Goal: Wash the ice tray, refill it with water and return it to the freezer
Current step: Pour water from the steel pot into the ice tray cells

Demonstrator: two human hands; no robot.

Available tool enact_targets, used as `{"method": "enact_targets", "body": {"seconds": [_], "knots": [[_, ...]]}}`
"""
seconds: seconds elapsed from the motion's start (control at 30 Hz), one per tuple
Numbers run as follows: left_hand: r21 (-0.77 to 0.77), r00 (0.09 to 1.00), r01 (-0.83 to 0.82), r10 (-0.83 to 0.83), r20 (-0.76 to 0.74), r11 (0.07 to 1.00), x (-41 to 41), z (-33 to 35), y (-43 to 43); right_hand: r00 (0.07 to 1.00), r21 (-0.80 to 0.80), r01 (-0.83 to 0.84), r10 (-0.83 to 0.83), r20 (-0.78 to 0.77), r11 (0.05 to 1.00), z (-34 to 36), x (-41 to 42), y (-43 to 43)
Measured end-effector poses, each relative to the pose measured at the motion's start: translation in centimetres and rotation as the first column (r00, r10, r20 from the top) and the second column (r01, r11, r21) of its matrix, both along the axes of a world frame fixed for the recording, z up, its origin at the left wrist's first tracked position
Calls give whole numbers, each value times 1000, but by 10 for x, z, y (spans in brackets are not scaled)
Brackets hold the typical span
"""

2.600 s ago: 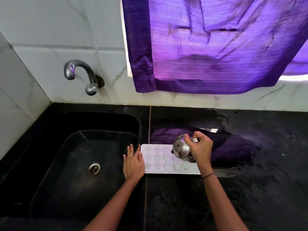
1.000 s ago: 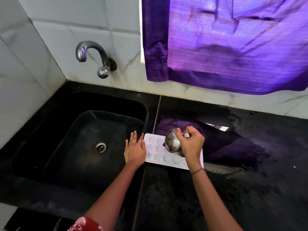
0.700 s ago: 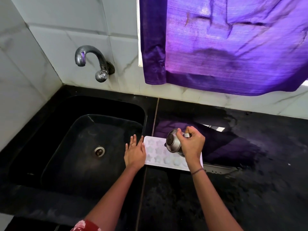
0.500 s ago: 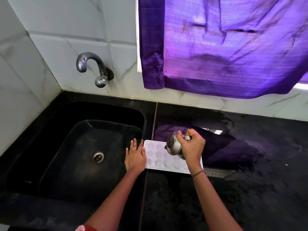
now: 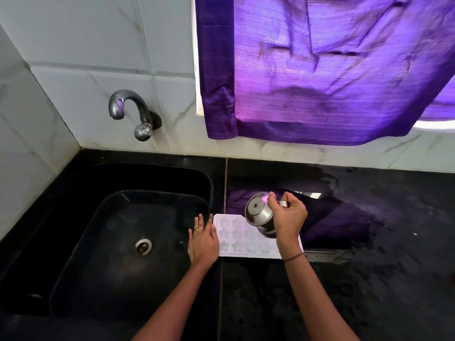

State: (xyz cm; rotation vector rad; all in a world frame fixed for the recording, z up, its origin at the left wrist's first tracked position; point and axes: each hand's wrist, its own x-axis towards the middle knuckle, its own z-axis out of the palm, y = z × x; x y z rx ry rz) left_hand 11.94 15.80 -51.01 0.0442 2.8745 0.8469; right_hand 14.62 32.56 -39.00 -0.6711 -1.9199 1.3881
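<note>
Black table (image 5: 369, 291) carries the white ice tray (image 5: 237, 243) just right of the sink (image 5: 81, 242), star-shaped cells facing up. Left grip (image 5: 203, 239) lies open and flat, fingers straight, against the tray end nearest the sink; right grip (image 5: 289, 219) is curled round a tilted steel cup (image 5: 257, 212) above the tray.

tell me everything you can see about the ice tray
The ice tray is a white, plastic-looking rectangle with rows of star-shaped cells, lying flat and face up on the black countertop just right of the sink. The left hand rests flat against its left end. The right hand holds a tilted steel cup over its right part, hiding some cells. Water in the cells is hard to make out.
</note>
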Motion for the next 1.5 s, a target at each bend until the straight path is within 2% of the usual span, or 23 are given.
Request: {"method": "enact_targets", "body": {"seconds": [0.27,0.5,0.7,1.1,1.3,1.5], "knots": [[91,1000,-14,15,-9,996,0,-3,1,999,-29,-4,3,-36,1000,7,-2,-5],[113,1000,-7,8,-12,994,-1,-3,-1,998,82,-66,67,-19,994,2,-4,-12],[219,999,-29,31,-8,975,1,-8,0,984,244,-167,178,-27,955,1,-9,-12],[243,999,-31,35,-14,970,-1,-14,0,970,376,-220,243,-13,900,2,-13,-17],[237,999,-31,36,-16,971,-2,-16,-1,975,349,-191,219,-41,917,2,-14,-17],[251,999,-32,36,-10,967,-3,-18,-1,991,199,-131,135,-9,971,0,-12,-14]]}}
